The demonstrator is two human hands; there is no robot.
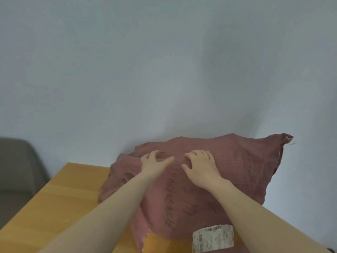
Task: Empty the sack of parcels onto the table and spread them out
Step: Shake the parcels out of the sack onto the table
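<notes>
Lying on the wooden tabletop (60, 194) against a pale blue wall (164, 61), the dusty-red sack (235, 172) bulges upward, its far right corner (286, 138) frayed and standing free. Both hands rest on its upper face, side by side and a little apart. The left hand (155, 164) has its fingers (152, 155) curled and dug into the cloth, thumb out to the right, bunching a fold of the fabric. The right hand (200, 168) lies with fingers bent and spread, their tips pressing on the sack; whether they pinch any cloth I cannot tell. Dark handwriting (170, 201) runs down the sack between the two forearms. A white shipping label (212, 238) with barcodes sits near the sack's lower edge. A grey chair (18, 170) stands at the left, beyond the tabletop.
</notes>
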